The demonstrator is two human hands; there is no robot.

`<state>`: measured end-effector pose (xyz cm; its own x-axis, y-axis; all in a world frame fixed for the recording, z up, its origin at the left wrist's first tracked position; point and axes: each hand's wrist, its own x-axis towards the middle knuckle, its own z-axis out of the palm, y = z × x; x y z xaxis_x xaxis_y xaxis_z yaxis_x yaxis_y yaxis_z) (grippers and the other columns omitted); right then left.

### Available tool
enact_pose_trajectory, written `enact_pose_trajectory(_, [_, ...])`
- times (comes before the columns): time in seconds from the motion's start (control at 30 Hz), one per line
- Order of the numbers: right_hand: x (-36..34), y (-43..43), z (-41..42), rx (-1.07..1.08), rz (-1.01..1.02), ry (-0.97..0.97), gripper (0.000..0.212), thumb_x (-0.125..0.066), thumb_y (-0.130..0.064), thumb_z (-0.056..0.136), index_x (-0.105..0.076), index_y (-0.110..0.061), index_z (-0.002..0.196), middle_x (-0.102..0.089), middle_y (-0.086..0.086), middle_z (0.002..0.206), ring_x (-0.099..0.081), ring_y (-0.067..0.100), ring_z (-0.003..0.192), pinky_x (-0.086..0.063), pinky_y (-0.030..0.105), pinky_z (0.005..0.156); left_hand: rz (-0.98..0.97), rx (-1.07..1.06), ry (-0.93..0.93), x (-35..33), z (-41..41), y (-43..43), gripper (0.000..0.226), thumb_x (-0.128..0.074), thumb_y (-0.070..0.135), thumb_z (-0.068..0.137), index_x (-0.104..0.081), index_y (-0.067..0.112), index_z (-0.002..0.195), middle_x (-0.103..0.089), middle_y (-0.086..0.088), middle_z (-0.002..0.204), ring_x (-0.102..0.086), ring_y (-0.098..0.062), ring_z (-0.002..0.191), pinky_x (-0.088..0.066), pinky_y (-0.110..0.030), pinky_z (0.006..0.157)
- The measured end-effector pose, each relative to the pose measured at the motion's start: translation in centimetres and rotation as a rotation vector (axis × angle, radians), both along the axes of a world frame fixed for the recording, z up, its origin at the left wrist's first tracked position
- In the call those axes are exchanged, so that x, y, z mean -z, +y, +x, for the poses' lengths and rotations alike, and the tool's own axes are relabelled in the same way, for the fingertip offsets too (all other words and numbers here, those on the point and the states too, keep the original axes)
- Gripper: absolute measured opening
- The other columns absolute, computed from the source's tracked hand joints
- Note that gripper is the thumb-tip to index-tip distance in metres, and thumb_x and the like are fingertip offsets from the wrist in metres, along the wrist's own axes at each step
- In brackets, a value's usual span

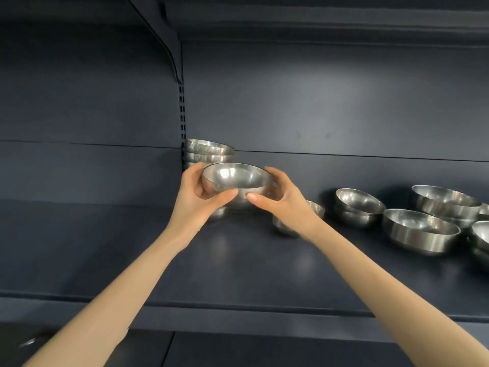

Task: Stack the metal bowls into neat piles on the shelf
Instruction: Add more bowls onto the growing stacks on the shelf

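Both hands, left hand [197, 193] and right hand [281, 201], cup the metal bowl [236, 182] by its sides; likely light, rigid, slippery, so grip below the rim.

Arms extended; left hand [195, 193], right hand [283, 203] (thumbs nearest) gripping bowl [235, 178]

A: What does the held bowl [236, 181] conceal?
B: The lower bowls of the stack [209, 151] at the back edge of the shelf [238, 260]; their number cannot be told. The far fingers of the left hand [197, 197] and the right hand [284, 203] lie behind its wall.
A: And beneath the hands?
B: Under the left hand, a small bowl [219, 213] shows only its base. Behind the right wrist, a half-hidden bowl [316, 208] shows only in parts.
A: At the shelf's right end?
B: The cut-off bowls [481, 234] run past the picture's edge. In the lower left corner, a pale blurred object [29, 341] cannot be identified.
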<state>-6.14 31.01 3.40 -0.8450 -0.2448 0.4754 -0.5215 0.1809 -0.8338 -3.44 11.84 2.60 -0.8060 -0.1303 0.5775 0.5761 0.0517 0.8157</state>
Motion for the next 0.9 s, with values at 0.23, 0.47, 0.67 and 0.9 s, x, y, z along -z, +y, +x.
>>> enact_pose_trajectory(0.23, [-2.6, -2.8, -1.5, -0.031, -0.126, 0.044, 0.063, -0.075, -0.012, 0.081, -0.039, -0.021, 0.131, -0.056, -0.019, 0.115, -0.059, -0.017, 0.094, -0.047, 0.007, 0.079, -0.08, -0.048, 0.043, -3.7, -1.2, -2.7, 0.092, -0.091, 0.046, 0.051, -0.048, 0.031, 0.131, -0.051, 0.002, 0.136, -0.054, -0.004, 0.118, -0.047, -0.02, 0.095])
enact_pose_trajectory(0.47, [-7.9, -5.9, -5.4, 0.058, -0.166, 0.065, 0.076, -0.076, -0.031, 0.079, -0.035, -0.014, 0.141, -0.055, -0.01, 0.124, -0.056, 0.004, 0.114, -0.048, 0.009, 0.078, -0.248, -0.046, 0.051, -10.5, -5.4, -5.2, 0.064, -0.079, 0.026, 0.076, -0.044, 0.023, 0.13, -0.058, 0.016, 0.11, -0.055, 0.009, 0.101, -0.044, -0.009, 0.085])
enact_pose_trajectory(0.67, [-9.6, -8.1, -9.8, 0.131, -0.123, 0.01, 0.074, -0.073, -0.034, 0.083, -0.033, -0.012, 0.142, -0.05, -0.02, 0.103, -0.049, -0.012, 0.087, -0.041, 0.001, 0.064, -0.253, 0.011, -0.037, -11.5, -11.0, -7.3, 0.047, -0.074, 0.028, 0.082, -0.053, 0.024, 0.124, -0.055, 0.014, 0.115, -0.049, -0.002, 0.112, -0.037, -0.015, 0.093])
enact_pose_trajectory(0.9, [-7.5, -9.8, -12.6, 0.168, -0.072, -0.072, 0.084, -0.072, -0.039, 0.083, -0.028, -0.008, 0.148, -0.049, -0.004, 0.126, -0.048, 0.007, 0.109, -0.037, 0.018, 0.086, -0.289, 0.071, -0.11, -9.6, -14.6, -9.2, 0.077, -0.072, 0.034, 0.083, -0.034, 0.011, 0.146, -0.054, 0.013, 0.127, -0.046, -0.002, 0.121, -0.034, -0.022, 0.106])
